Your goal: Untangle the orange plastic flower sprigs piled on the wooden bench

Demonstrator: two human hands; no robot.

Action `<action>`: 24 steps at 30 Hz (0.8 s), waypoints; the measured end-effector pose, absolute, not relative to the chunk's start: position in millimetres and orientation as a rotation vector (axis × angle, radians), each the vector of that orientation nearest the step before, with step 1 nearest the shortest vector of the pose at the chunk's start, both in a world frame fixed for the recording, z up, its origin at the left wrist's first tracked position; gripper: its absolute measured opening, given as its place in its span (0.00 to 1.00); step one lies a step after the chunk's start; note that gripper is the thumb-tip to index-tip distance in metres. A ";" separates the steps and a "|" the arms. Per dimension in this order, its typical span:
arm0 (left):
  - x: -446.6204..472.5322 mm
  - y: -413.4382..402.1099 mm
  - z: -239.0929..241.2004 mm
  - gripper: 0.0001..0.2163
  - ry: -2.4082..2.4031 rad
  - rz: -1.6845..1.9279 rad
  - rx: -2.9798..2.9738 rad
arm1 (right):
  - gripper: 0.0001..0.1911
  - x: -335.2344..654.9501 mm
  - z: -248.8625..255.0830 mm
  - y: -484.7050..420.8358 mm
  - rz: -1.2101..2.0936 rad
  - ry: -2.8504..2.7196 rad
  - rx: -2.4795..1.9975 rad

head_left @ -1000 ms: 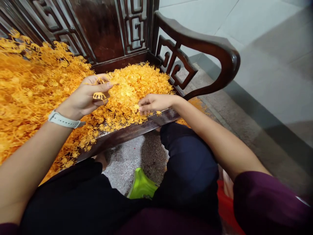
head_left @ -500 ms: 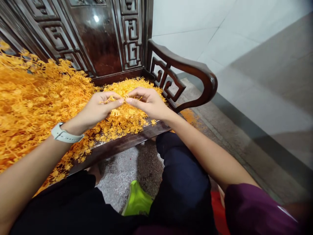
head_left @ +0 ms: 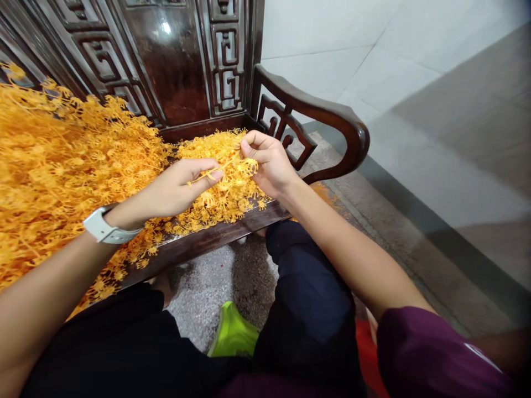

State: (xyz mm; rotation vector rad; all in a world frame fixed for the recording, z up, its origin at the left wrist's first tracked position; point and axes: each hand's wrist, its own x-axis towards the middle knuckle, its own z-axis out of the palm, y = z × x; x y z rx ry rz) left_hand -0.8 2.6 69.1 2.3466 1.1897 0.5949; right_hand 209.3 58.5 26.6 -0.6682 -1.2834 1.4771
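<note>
My left hand (head_left: 185,185) pinches the thin stem of a yellow plastic flower piece (head_left: 203,176) between thumb and forefinger. To its right, my right hand (head_left: 269,161) is closed, with thumb and forefinger together on a bit of yellow flower piece. A spidery yellow flower head (head_left: 249,166) shows below those fingertips; whether it joins the left hand's stem I cannot tell. Both hands are above a small heap of yellow flower pieces (head_left: 215,207) on the dark wooden bench seat (head_left: 199,249).
A much larger heap of yellow flower pieces (head_left: 78,160) spreads over the bench at left. The carved backrest (head_left: 178,83) rises behind, and a curved armrest (head_left: 344,127) closes the right end. A lime-green object (head_left: 234,334) is on the speckled floor (head_left: 199,296) between my legs.
My hands, fingertip to fingertip before, have come apart. The right hand has moved up and to the right; the left has shifted slightly right with the stem still in its pinch.
</note>
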 end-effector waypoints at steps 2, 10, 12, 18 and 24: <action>2.3 -5.4 72.5 0.12 1.426 0.457 2.553 | 0.10 206.2 25.9 61.8 1.433 -1.265 -0.710; 15.1 -33.9 84.7 0.12 1.758 -0.028 2.941 | 0.10 187.6 19.8 73.8 1.420 -1.161 -0.797; 12.2 -30.4 82.4 0.11 1.745 0.042 2.945 | 0.10 177.2 18.4 75.5 1.411 -1.148 -0.836; 14.5 -37.3 82.0 0.08 1.666 0.394 2.846 | 0.10 166.8 22.7 113.4 1.386 -0.983 -0.951; -4.1 -59.1 85.6 0.08 1.669 0.518 2.960 | 0.12 228.5 10.0 156.1 1.234 -0.806 -1.085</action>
